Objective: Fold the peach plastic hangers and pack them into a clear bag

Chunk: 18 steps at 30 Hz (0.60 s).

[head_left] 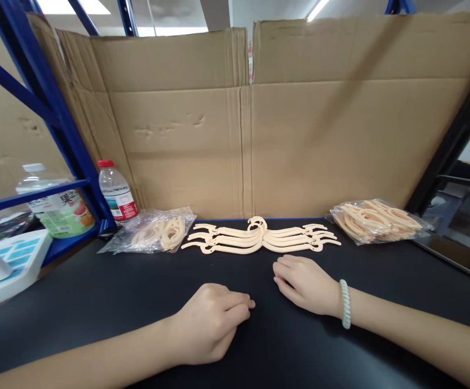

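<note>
Cardboard screen point(320, 124): stands upright behind your black worktop point(121, 286), between a blue metal frame point(46, 92) on the left and a dark frame point(457, 143) on the right.
Folding hangers point(235, 249): several cream ones lie overlapped at the worktop's far middle, arms spread to both sides, hooks bunched at the centre.
Left hand point(210, 324): yours rests near the front, well apart from the hangers, fingers bent in and pressed together; nothing shows in them, though the palm is hidden.
Right hand point(306, 283): yours lies just in front of the hangers' right side, not touching, its fingers curled together with nothing visible in them; a coiled bracelet point(344, 303) rings the wrist.
Bags: one clear bag point(149, 235) lies left of the hangers, another point(376, 221) right, both holding cream pieces.
Bottles: a red-capped one point(117, 194) stands behind the left bag; a white-capped one point(62, 210) is farther left.
Handling: your hands look at rest, so keep wrists low and loose. Any hanger is probably best taken by an outer arm and lifted, since dragging could snag the overlapped hooks.
</note>
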Motion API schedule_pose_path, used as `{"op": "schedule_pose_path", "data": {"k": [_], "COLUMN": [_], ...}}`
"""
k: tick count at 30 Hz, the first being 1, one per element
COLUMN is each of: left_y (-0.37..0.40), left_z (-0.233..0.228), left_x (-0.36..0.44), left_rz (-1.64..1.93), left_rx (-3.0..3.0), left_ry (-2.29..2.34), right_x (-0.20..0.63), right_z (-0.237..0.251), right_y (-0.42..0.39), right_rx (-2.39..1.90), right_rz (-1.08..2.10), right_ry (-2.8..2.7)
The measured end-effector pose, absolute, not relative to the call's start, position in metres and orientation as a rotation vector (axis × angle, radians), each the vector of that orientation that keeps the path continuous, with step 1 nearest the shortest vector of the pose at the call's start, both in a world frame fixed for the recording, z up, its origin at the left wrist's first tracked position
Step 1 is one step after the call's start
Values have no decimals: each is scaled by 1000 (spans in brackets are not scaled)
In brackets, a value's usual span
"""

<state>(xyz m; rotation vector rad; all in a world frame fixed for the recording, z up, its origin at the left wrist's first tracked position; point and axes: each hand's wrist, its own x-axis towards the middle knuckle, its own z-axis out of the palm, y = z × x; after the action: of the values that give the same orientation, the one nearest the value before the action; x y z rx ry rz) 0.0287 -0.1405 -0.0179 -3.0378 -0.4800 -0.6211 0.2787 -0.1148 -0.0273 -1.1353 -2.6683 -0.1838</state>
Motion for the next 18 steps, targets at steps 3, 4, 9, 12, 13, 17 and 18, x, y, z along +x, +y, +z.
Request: {"op": "schedule_pose_path", "data": {"k": [3, 4, 9, 12, 13, 17, 18], "left_y": [-139, -137, -123, -118, -117, -115, -115], "left_z": [-20, -19, -14, -13, -14, -14, -13], "left_x": [34, 35, 32, 27, 26, 23, 22], "left_rz": [-765, -836, -1090, -1155, -1156, -1144, -1152], "left_rx": [-3144, -3202, -3554, -3640, -3647, -3637, -3629], "left_ry": [-671, -756, -1166, -1277, -1289, -1353, -1377], "right_x": [281, 282, 296, 307, 311, 326, 329], "right_z": [-28, -28, -27, -24, -23, -18, -17], "right_y": [-115, -115, -117, -116, -116, -112, -111], "right_rx": [-1131, -1129, -1180, -1225, -1231, -1278, -1294], "right_rz": [-135, -120, -90, -20, 24, 184, 198], "right_ry": [-2651, -2647, -2587, -2561, -2563, -2550, -2535]}}
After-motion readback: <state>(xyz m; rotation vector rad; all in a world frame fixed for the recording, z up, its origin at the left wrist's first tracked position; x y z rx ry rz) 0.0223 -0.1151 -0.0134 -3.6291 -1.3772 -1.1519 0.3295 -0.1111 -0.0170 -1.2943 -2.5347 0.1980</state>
